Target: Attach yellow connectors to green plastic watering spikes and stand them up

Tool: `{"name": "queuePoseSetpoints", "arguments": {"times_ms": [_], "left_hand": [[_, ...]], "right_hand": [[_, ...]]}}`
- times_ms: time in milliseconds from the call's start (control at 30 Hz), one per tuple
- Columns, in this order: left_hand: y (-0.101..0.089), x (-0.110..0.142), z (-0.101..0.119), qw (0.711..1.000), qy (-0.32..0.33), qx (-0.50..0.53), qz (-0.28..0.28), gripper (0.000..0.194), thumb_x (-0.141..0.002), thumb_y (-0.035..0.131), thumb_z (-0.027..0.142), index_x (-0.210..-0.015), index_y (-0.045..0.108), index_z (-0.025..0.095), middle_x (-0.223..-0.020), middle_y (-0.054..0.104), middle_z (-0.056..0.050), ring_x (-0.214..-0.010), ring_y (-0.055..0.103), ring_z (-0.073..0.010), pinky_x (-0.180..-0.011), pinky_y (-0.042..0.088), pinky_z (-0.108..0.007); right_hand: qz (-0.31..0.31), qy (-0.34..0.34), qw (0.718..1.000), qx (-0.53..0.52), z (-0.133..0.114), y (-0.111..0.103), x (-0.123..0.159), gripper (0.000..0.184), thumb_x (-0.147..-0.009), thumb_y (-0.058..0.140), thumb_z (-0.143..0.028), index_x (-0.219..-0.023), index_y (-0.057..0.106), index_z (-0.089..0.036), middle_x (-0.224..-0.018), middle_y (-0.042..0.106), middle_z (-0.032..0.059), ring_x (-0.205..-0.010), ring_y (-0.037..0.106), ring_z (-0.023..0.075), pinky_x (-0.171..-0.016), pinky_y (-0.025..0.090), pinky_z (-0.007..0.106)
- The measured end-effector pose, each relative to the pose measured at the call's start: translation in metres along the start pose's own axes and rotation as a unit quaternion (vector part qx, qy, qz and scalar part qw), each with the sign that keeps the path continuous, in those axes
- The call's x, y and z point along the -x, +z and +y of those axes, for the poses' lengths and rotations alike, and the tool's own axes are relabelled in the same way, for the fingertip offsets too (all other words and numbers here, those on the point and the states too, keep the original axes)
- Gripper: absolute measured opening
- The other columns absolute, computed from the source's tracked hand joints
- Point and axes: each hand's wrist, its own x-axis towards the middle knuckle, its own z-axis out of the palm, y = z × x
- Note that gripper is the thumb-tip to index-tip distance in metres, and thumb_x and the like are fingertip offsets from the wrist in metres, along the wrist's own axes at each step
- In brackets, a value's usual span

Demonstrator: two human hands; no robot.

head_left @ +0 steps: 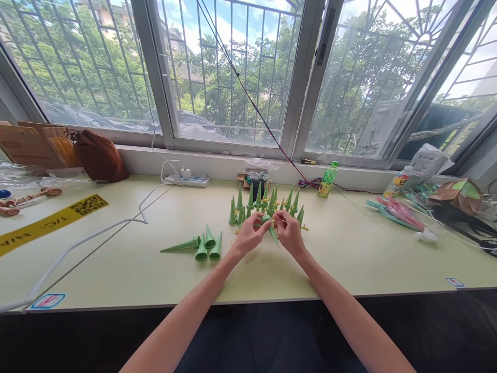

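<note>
Both hands meet over the middle of the pale green table [135,269]. My left hand [248,235] and my right hand [289,233] are closed together on one green cone spike [272,232], its tip pointing down toward me. Just behind the hands stands a cluster of several upright green cone spikes [266,202] with small yellow parts among them. To the left lie three more green cone spikes [202,247] on their sides.
A white power strip [187,180] and its cable [89,238] run across the left. A brown pouch [99,155] and cardboard sit far left, a green bottle [328,180] by the window, pink and teal tools [396,212] and bags at right.
</note>
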Motion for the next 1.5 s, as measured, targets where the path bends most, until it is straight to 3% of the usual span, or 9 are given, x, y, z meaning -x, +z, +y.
{"name": "queuePoseSetpoints", "arguments": {"times_ms": [167, 467, 967, 1133, 1500], "left_hand": [[0.000, 0.000, -0.003, 0.996, 0.048, -0.069, 0.019, 0.041, -0.081, 0.062, 0.050, -0.105, 0.054, 0.018, -0.078, 0.052, 0.001, -0.048, 0.041, -0.0059, -0.045, 0.033, -0.020], [0.000, 0.003, 0.002, 0.986, 0.084, -0.140, 0.041, 0.033, -0.082, 0.063, 0.040, -0.107, 0.054, 0.019, -0.079, 0.053, 0.002, -0.046, 0.040, -0.0051, -0.049, 0.036, -0.020], [0.003, 0.002, 0.008, 0.990, 0.064, -0.094, 0.080, 0.034, -0.082, 0.061, 0.037, -0.110, 0.056, 0.017, -0.077, 0.053, 0.000, -0.047, 0.038, -0.0054, -0.045, 0.033, -0.019], [0.003, 0.001, 0.007, 0.990, 0.064, -0.079, 0.096, 0.030, -0.082, 0.060, 0.034, -0.107, 0.057, 0.017, -0.087, 0.052, -0.002, -0.046, 0.042, -0.0039, -0.044, 0.036, -0.019], [0.003, 0.000, 0.005, 0.990, 0.078, -0.060, 0.098, 0.028, -0.082, 0.060, 0.032, -0.106, 0.056, 0.019, -0.088, 0.052, -0.002, -0.047, 0.046, -0.0035, -0.042, 0.038, -0.017]], "right_hand": [[-0.003, 0.006, 1.000, -0.002, 0.000, 0.000, 0.000, 0.028, -0.096, 0.043, -0.041, -0.081, 0.053, -0.019, -0.064, 0.051, -0.0016, -0.049, 0.040, 0.0101, -0.050, 0.034, 0.023], [-0.002, 0.006, 1.000, -0.002, 0.001, 0.001, 0.001, 0.028, -0.095, 0.044, -0.040, -0.081, 0.054, -0.019, -0.067, 0.055, 0.0004, -0.052, 0.044, 0.0113, -0.052, 0.037, 0.023], [-0.026, 0.027, 0.999, -0.012, -0.001, 0.004, 0.001, 0.032, -0.096, 0.042, -0.044, -0.080, 0.054, -0.019, -0.067, 0.058, 0.0014, -0.057, 0.055, 0.0148, -0.056, 0.041, 0.024], [-0.035, 0.024, 0.999, -0.002, -0.003, 0.003, 0.001, 0.033, -0.095, 0.042, -0.045, -0.079, 0.053, -0.019, -0.066, 0.056, 0.0005, -0.056, 0.053, 0.0140, -0.054, 0.039, 0.024], [-0.047, 0.028, 0.998, -0.022, -0.003, 0.004, 0.001, 0.033, -0.094, 0.044, -0.048, -0.079, 0.051, -0.020, -0.066, 0.052, -0.0010, -0.052, 0.047, 0.0126, -0.052, 0.036, 0.024]]}}
